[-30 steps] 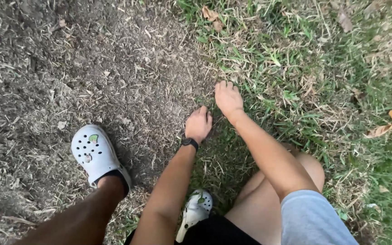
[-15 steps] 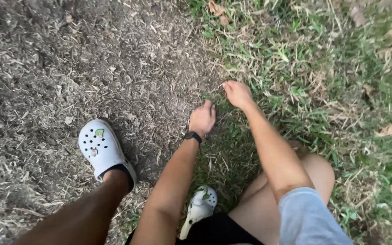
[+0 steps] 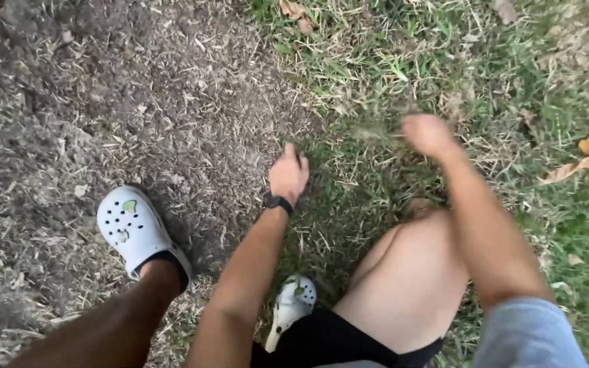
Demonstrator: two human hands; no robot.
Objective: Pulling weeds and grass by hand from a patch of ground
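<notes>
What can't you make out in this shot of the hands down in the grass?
- Right hand, head view: motion-blurred, so whether it grips grass is unclear.
- Left hand, head view: its palm faces the ground, so anything beneath is hidden.
- Right clog: partly covered by the left forearm and black shorts.
- Right sleeve: cut off by the bottom edge.

Soft even daylight, motion-blurred right hand (image 3: 429,133)

My right hand (image 3: 429,133) now lifts off the grass (image 3: 376,170), blurred, its grip closed on a tuft (image 3: 376,133) it lacked before.
</notes>
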